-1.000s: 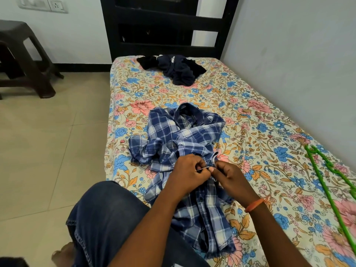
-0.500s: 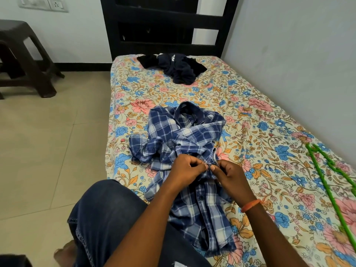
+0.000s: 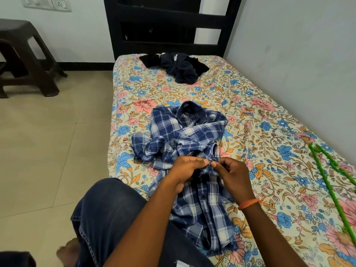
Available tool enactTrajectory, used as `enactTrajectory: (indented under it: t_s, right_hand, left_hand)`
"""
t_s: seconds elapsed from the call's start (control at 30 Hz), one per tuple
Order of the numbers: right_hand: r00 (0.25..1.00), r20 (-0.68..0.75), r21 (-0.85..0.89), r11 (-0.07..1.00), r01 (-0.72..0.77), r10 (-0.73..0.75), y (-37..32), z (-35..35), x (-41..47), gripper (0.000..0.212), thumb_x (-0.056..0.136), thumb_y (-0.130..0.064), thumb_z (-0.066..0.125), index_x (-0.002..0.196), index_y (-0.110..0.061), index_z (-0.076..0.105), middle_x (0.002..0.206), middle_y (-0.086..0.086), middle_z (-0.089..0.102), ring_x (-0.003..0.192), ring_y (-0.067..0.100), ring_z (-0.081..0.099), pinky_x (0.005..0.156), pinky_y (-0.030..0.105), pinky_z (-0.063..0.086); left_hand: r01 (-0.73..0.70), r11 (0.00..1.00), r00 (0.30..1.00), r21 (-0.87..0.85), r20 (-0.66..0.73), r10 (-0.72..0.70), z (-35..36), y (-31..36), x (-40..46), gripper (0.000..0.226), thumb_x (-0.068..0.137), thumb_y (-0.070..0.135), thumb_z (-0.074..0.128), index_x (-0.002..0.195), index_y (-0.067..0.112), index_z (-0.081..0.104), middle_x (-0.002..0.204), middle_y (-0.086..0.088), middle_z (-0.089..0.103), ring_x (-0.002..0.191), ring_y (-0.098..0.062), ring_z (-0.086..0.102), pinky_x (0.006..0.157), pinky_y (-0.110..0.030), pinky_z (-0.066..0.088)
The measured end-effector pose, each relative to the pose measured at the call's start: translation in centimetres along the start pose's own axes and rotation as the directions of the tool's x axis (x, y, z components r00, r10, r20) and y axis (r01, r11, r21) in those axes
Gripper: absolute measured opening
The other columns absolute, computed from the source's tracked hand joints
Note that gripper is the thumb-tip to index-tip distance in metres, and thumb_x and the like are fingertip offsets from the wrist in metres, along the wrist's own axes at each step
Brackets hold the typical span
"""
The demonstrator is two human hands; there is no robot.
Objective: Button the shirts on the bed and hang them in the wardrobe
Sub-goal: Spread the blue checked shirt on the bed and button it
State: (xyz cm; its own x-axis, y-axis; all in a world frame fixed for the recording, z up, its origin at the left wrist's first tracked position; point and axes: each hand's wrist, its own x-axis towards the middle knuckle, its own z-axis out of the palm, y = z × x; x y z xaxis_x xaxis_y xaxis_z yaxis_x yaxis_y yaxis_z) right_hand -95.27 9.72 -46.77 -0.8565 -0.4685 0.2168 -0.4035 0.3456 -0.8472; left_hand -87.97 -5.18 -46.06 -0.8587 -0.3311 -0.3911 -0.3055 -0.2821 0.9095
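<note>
A blue and white checked shirt [image 3: 185,135] lies crumpled on the floral bed sheet [image 3: 260,116], its lower front closed toward me. My left hand [image 3: 185,170] and my right hand [image 3: 230,170] meet over the shirt's front, each pinching the placket edge between thumb and fingers at the same spot. A dark navy garment [image 3: 179,67] lies bunched near the black headboard. Green plastic hangers [image 3: 331,176] rest on the bed at the right.
A grey wall runs along the bed's right side. The black headboard [image 3: 169,26] stands at the far end. A dark plastic stool [image 3: 25,56] stands on the tiled floor at the left. My knee in jeans [image 3: 107,212] is by the bed's near-left edge.
Both hands have shifted a little up the shirt front, still pinching the placket together. The shirt itself has barely moved.
</note>
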Motion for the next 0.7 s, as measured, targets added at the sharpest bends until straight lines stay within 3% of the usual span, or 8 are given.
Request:
enactTrajectory:
  t_s: [0.17, 0.27, 0.37, 0.47, 0.53, 0.63, 0.7]
  right_hand:
    - [1.000, 0.002, -0.035, 0.999, 0.018, -0.018, 0.3, 0.3, 0.1, 0.031, 0.089, -0.020, 0.071, 0.063, -0.008, 0.062, 0.054, 0.006, 0.050, 0.050, 0.005, 0.039, 0.049, 0.016, 0.030]
    - [0.999, -0.011, -0.067, 0.997, 0.036, -0.037, 0.6, 0.8, 0.2, 0.036, 0.089, -0.018, 0.072, 0.057, -0.021, 0.054, 0.050, -0.009, 0.043, 0.049, 0.006, 0.039, 0.049, 0.018, 0.028]
    - [0.999, -0.016, -0.069, 0.997, 0.045, -0.046, 0.7, 1.1, 0.3, 0.035, 0.090, -0.021, 0.071, 0.059, -0.013, 0.055, 0.052, -0.008, 0.044, 0.050, 0.007, 0.038, 0.051, 0.027, 0.033]
    - [1.000, -0.011, -0.024, 1.000, 0.009, -0.009, 0.8, 1.0, 0.5, 0.036, 0.092, -0.025, 0.069, 0.064, -0.004, 0.058, 0.054, 0.007, 0.051, 0.054, 0.027, 0.048, 0.056, 0.042, 0.051]
    - [0.999, 0.010, 0.034, 0.998, -0.048, 0.047, 0.7, 0.8, 0.6, 0.036, 0.092, -0.027, 0.069, 0.065, -0.006, 0.058, 0.054, 0.003, 0.051, 0.055, 0.032, 0.051, 0.062, 0.055, 0.056]
    - [0.992, 0.046, 0.078, 0.990, -0.120, 0.117, 0.3, 0.7, 0.6, 0.038, 0.092, -0.022, 0.069, 0.060, -0.010, 0.052, 0.050, -0.009, 0.044, 0.053, 0.019, 0.046, 0.064, 0.058, 0.057]
    - [0.989, 0.070, 0.092, 0.986, -0.139, 0.133, 0.1, 0.5, 0.7, 0.038, 0.092, -0.021, 0.068, 0.064, -0.002, 0.052, 0.056, 0.002, 0.046, 0.055, 0.027, 0.050, 0.060, 0.054, 0.058]
  left_hand:
    - [0.056, 0.997, 0.998, -0.045, -0.035, -0.058, 0.3, -0.6, 0.5, 0.022, 0.089, 0.016, 0.071, 0.105, 0.002, 0.070, 0.107, -0.009, 0.073, 0.099, -0.014, 0.063, 0.086, -0.025, 0.046]
    - [0.059, 0.997, 0.994, -0.047, -0.088, -0.063, 0.8, -0.9, 0.6, 0.014, 0.091, 0.013, 0.068, 0.098, 0.001, 0.069, 0.097, -0.008, 0.071, 0.093, -0.013, 0.062, 0.071, -0.019, 0.044]
    - [0.064, 0.996, 0.993, -0.065, -0.092, -0.070, 1.0, -1.0, 0.4, 0.011, 0.094, 0.013, 0.064, 0.085, 0.005, 0.065, 0.094, -0.009, 0.069, 0.092, -0.015, 0.061, 0.068, -0.019, 0.042]
    - [0.076, 0.991, 0.995, -0.107, -0.053, -0.082, 0.9, -0.9, 0.4, 0.013, 0.095, 0.014, 0.062, 0.084, 0.006, 0.063, 0.097, -0.010, 0.068, 0.096, -0.017, 0.059, 0.083, -0.026, 0.042]
    - [0.071, 0.992, 0.997, -0.106, -0.015, -0.073, 0.7, -0.6, 0.2, 0.014, 0.096, 0.014, 0.061, 0.084, 0.007, 0.062, 0.094, -0.007, 0.067, 0.095, -0.014, 0.057, 0.091, -0.028, 0.041]
    - [0.073, 0.994, 0.997, -0.082, 0.028, -0.070, 0.5, -0.6, 0.1, 0.014, 0.096, 0.016, 0.060, 0.083, 0.010, 0.059, 0.100, -0.007, 0.066, 0.102, -0.016, 0.054, 0.101, -0.032, 0.034]
    - [0.073, 0.995, 0.997, -0.073, 0.041, -0.070, 0.5, -0.5, 0.1, 0.011, 0.097, 0.016, 0.059, 0.087, 0.011, 0.061, 0.111, -0.010, 0.066, 0.104, -0.015, 0.053, 0.105, -0.034, 0.033]
